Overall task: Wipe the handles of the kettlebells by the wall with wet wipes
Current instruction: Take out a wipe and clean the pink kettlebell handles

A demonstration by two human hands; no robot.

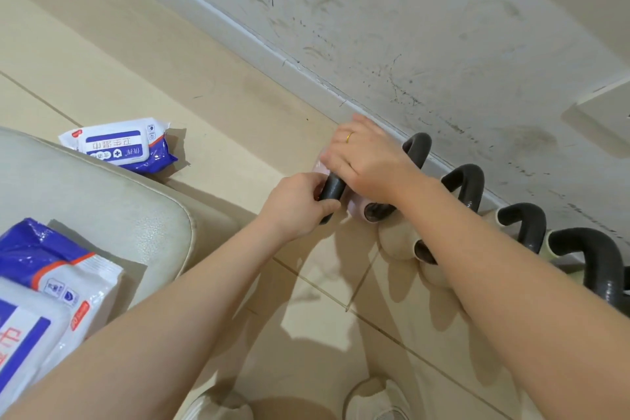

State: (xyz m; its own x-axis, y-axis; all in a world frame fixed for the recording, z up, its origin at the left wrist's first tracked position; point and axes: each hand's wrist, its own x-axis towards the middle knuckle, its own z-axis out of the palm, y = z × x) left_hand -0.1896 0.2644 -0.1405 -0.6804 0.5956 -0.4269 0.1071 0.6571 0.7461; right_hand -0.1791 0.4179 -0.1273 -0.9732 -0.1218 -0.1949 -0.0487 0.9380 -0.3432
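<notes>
My left hand (296, 204) is curled tight round the near end of a dark kettlebell handle (332, 186), thumb pressed along the underside, fingers wrapped over the top. Whether there's a wipe tucked inside that grip I can't tell; my own fingers cover whatever lies against the handle there. My right hand (366, 160) lies flat and loosely spread over the top of the same kettlebell, a gold ring (349, 137) on one finger, and it hides most of the pale pink body (356, 208) underneath; only a sliver of pink shows past my knuckles and below my wrist. That hand is resting more than gripping, though the fingertips at the far side are out of sight against the baseboard (272, 51). The row of kettlebells runs along the scuffed wall (426, 27) to my right: a second handle (467, 186), a third (526, 223), and a fourth (593, 259) cut off by the edge. My right forearm crosses over their bodies, so their colours are hard to make out. On the tiled floor (324, 300) to my left sits a pack of wet wipes (119, 145), partly behind a cream cushion (102, 201). Another pack (44, 290) lies on that cushion, cropped at the corner. My shoe (375, 397) pokes in at the bottom.
</notes>
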